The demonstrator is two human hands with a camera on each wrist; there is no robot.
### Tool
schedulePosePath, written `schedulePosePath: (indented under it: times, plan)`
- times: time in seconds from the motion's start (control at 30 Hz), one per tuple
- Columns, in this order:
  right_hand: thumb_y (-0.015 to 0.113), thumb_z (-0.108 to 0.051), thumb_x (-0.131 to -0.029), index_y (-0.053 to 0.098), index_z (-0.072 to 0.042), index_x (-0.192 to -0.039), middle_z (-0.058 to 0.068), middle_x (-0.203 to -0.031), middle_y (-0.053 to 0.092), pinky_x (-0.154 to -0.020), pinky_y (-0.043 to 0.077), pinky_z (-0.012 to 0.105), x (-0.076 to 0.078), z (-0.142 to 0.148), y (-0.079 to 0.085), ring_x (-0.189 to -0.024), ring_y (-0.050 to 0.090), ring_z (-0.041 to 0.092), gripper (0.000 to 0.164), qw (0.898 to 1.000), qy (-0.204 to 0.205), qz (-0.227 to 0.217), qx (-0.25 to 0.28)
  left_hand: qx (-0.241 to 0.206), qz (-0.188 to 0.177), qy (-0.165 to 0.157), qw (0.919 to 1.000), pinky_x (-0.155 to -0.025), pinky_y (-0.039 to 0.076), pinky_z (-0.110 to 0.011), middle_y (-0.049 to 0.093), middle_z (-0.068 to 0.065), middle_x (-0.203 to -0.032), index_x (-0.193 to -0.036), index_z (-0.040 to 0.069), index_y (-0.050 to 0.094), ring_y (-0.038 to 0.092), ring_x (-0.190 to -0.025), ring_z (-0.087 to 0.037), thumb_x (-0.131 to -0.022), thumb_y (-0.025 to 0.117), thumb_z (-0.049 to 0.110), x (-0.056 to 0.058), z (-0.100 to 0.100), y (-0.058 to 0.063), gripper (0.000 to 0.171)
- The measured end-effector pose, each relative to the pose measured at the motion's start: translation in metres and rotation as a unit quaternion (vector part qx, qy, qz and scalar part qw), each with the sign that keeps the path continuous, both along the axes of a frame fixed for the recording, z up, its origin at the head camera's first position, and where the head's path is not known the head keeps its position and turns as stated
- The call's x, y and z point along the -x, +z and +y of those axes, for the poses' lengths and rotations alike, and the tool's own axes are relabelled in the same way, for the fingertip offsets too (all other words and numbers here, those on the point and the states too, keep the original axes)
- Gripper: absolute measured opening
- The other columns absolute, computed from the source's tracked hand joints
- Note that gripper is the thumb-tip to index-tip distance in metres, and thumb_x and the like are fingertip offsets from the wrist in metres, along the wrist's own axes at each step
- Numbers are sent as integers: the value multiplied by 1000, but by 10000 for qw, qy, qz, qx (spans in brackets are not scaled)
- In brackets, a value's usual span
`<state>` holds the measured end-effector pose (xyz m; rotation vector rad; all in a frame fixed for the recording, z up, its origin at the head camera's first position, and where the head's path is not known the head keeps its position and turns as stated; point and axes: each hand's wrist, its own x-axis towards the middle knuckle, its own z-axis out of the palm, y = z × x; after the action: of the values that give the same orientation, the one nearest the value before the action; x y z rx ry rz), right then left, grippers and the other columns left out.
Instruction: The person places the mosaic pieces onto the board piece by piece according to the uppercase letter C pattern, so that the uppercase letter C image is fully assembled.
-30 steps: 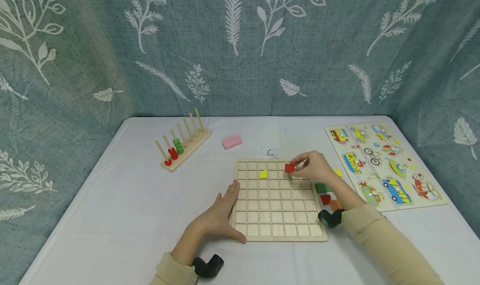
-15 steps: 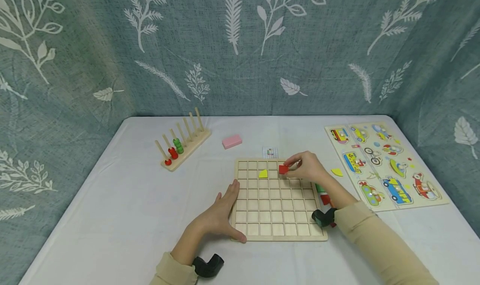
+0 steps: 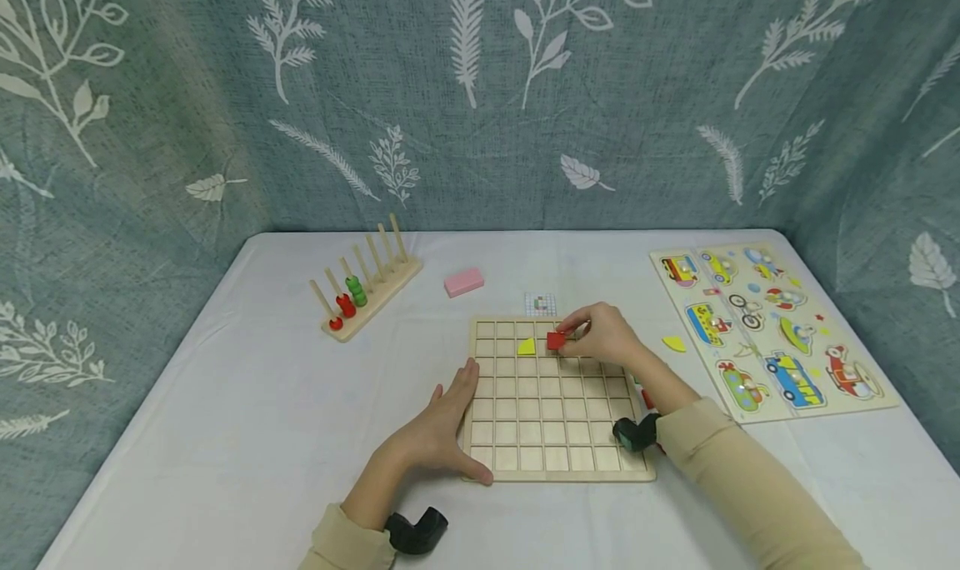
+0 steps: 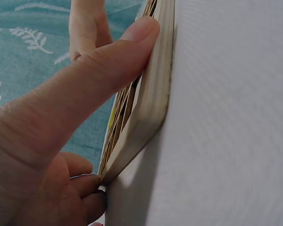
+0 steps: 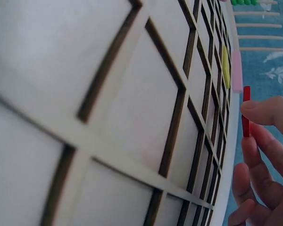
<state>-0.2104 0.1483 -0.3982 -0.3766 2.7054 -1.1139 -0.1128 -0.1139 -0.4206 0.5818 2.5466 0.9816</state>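
A wooden grid board (image 3: 536,477) lies on the table. Along its left edge rests my left hand (image 3: 431,432), fingers stretched out along the side and thumb at the near-left corner. In the left wrist view the thumb (image 4: 99,70) presses the board's rim (image 4: 153,99). My right hand (image 3: 606,335) pinches a small flat red square tile (image 3: 555,341) over the upper rows; in the right wrist view the red tile (image 5: 246,113) appears edge-on between thumb and fingers, apart from the board. A yellow curved-edge tile (image 3: 527,347) sits in a cell to its left.
Right of the board lies another yellow tile (image 3: 673,344); red and green pieces are mostly hidden by my right forearm. A vehicle picture puzzle (image 3: 817,320) is at the right. Behind stand a pegged bead rack (image 3: 378,291), a pink block (image 3: 464,282) and a small grid card (image 3: 540,304).
My right hand has moved left over the board with the red tile, closer to the yellow tile on it. The second yellow tile has come into full view. My left hand stays put.
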Motion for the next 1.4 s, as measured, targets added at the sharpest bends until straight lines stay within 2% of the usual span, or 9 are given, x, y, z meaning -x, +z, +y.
schedulePosePath:
  times: [0.33,0.77,1.13,1.4]
  plan:
    - [74,-11,-71,72,-7,-93,6,-91,66,-55,45,27,2,-7,2,-69,54,17,23,9995,-76,-251,-151,-4,106,-109,9999,-110,3,-50,-3,-14,-152,-145,-1,2,0,-139,-25,-46,90,40,1,-1,1,138]
    - [76,-15,-71,72,-9,-94,4,-92,66,-64,46,31,4,-14,1,-80,58,18,24,9980,-203,-328,-492,-17,60,-106,9999,-110,3,-49,-3,-14,-152,-145,-1,2,-1,-139,-25,-47,89,41,1,-1,1,138]
    - [77,-16,-71,72,-9,-92,5,-94,67,-70,48,34,5,-16,-1,-85,60,21,22,9977,-181,-299,-582,14,53,-108,9999,-110,3,-49,-2,-14,-152,-145,-1,2,-1,-139,-25,-47,89,41,1,-1,0,138]
    - [78,-16,-70,73,-10,-91,3,-94,68,-69,47,33,5,-16,-2,-85,60,19,22,9975,-197,-307,-605,16,1,-76,10000,-110,2,-49,-2,-13,-152,-145,-1,2,-1,-139,-24,-47,89,40,1,-1,1,138]
